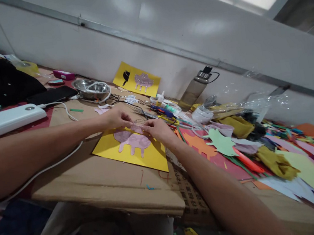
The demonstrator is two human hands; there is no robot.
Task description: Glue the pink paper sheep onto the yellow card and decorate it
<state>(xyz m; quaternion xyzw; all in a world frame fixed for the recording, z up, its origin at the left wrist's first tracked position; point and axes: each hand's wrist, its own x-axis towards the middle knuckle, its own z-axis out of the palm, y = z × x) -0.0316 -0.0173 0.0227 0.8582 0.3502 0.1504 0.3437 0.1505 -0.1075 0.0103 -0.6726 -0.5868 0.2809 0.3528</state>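
- Pinching the top edge of a pink paper cutout (133,140), the left hand (118,119) and the right hand (158,129) meet almost fingertip to fingertip.
- The cutout lies flat on a yellow card (148,158), which rests on a cardboard sheet (95,180) directly in front of the person.
- It looks thin, light and limp, likely to crease or tear at its narrow legs. The broad upper edge seems the safest place to hold it.
- The thumbs and forefingers of the 2 hands are closed on that edge, and the other fingers curl loosely. Whether the paper is lifted or pressed down cannot be told.
- A steel bowl (93,88), a bottle (195,88) and a 2nd yellow card (136,79) stand behind, with a green paper cutout (221,142) to the right.
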